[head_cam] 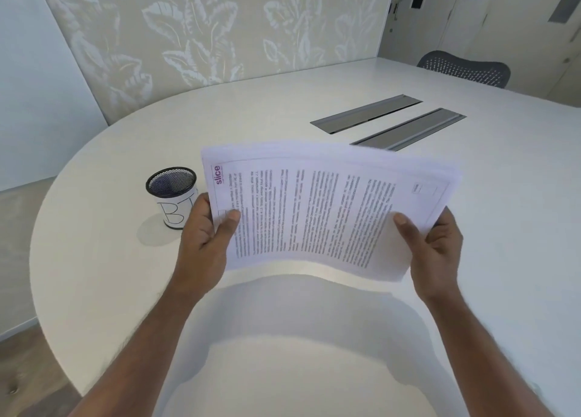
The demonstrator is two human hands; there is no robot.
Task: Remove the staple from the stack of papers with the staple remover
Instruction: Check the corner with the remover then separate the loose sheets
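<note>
A stack of papers [317, 209] with printed text and a purple "slice" logo is held in the air above the white table [94, 228], turned sideways and sagging in the middle. My left hand [207, 228] grips its left short edge, thumb on top. My right hand [437, 243] grips the right short edge near the lower corner, thumb on top. No staple shows on the blurred sheets. No staple remover is in view.
A black mesh pen cup [172, 196] with a white label marked "B" stands on the table just left of my left hand. Two grey cable hatches [390, 122] are set in the table beyond the papers. A dark mesh chair [465, 67] stands at the far right edge.
</note>
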